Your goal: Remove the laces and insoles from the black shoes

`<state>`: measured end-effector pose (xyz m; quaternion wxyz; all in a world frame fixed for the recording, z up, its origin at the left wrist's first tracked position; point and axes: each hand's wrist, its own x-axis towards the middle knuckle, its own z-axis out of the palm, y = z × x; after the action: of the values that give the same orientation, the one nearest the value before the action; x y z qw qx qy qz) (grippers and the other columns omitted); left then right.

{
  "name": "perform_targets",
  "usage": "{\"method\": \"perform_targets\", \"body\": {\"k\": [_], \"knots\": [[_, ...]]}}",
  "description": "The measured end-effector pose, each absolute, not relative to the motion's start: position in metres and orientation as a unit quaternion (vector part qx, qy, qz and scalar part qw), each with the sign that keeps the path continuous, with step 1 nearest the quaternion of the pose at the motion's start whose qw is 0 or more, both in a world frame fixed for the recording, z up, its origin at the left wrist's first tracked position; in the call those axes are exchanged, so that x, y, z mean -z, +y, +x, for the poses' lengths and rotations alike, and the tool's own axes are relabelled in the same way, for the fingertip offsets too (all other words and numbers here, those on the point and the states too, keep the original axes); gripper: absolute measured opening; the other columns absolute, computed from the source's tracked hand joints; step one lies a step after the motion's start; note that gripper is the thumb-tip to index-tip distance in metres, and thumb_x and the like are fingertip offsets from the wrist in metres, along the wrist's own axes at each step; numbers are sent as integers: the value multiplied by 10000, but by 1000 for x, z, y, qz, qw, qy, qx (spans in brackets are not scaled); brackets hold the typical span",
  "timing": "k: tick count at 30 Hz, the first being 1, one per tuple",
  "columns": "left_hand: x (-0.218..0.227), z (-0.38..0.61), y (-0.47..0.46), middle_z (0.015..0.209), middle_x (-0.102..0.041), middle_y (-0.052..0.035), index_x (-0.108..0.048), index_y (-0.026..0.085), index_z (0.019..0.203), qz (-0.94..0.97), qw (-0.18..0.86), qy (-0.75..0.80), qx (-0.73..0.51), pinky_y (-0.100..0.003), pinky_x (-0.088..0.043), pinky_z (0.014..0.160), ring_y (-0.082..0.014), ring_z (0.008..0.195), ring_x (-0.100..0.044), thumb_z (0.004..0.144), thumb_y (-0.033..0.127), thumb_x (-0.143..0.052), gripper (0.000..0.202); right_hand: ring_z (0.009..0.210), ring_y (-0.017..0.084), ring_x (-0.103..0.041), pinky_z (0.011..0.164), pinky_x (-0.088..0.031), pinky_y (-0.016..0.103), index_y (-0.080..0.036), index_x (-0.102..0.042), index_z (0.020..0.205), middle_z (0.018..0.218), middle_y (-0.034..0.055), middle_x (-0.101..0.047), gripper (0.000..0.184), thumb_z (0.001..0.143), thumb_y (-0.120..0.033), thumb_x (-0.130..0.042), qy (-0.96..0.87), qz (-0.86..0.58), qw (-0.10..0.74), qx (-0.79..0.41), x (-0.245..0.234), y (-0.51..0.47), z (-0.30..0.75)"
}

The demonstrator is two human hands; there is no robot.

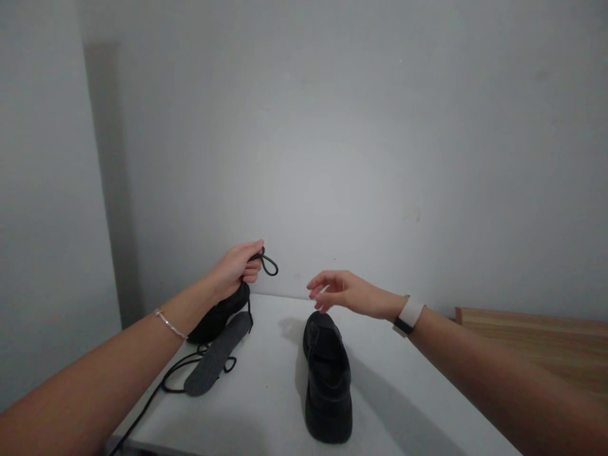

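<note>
My left hand (242, 265) is closed around a black shoelace (270, 265), and a small loop of it sticks out past the fingers. More of the lace hangs below the hand. Under that wrist lies another black shoe (213, 322), partly hidden by my forearm. A dark grey insole (216, 358) rests beside it on the white table. Just above the toe of a black shoe (329, 380), my right hand (337, 290) hovers with loosely curled, separated fingers and nothing in them. This shoe stands upright, heel towards me, with no lace visible in it.
A black cord (164, 383) coils under the insole and runs over the front left edge of the white table (275, 405). A plain wall (342, 139) rises right behind the table. To the right is a wooden board (532, 342).
</note>
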<state>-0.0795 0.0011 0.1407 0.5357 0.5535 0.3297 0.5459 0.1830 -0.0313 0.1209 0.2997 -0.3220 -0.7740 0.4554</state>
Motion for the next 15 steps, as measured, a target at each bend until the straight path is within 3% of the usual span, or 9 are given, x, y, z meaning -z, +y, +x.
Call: {"method": "perform_targets", "body": {"k": [2,5,7,9,13,15], "knots": [[-115,-95,4,477,-244,124,-440,191,717,530,543,346,-552,-114,-167,340,-27,357,-182,826,426,-644,330,667,126,-634,682,-524,290,-127,-631,937,747,18,-659,211,797,-282,-658,-793,-366,222,-434,-99,-29,192],[-66,-112,4,468,-251,128,-447,194,702,515,550,385,-533,-131,-156,347,-31,366,-175,720,536,-699,425,644,121,-607,615,-485,240,-128,-660,834,690,7,-657,82,789,-176,-612,-838,-393,159,-344,-75,-32,198],[-31,-120,2,443,-271,124,-450,194,669,509,548,419,-515,-150,-158,345,-37,361,-179,666,600,-703,479,662,124,-615,604,-469,218,-132,-690,828,720,17,-688,107,769,-116,-603,-870,-385,137,-276,-68,-38,197],[-1,-128,0,455,-364,84,-471,185,647,519,516,463,-500,-172,-216,366,-62,379,-281,661,616,-684,481,686,127,-640,619,-471,204,-136,-723,849,762,29,-721,160,760,-79,-603,-894,-373,96,-228,-66,-43,192],[26,-144,-7,652,-556,-23,-542,175,613,698,275,529,-396,-277,-441,593,-171,626,-541,780,575,-536,433,773,159,-689,686,-488,208,-142,-763,905,851,67,-762,157,777,-134,-673,-924,-352,-45,-144,-73,-53,174],[25,-150,-11,786,-613,-51,-580,183,644,757,158,530,-348,-343,-466,773,-224,797,-587,803,526,-520,382,850,200,-701,715,-498,236,-131,-763,961,917,103,-764,195,799,-195,-674,-923,-355,-131,-74,-76,-56,161]]}}
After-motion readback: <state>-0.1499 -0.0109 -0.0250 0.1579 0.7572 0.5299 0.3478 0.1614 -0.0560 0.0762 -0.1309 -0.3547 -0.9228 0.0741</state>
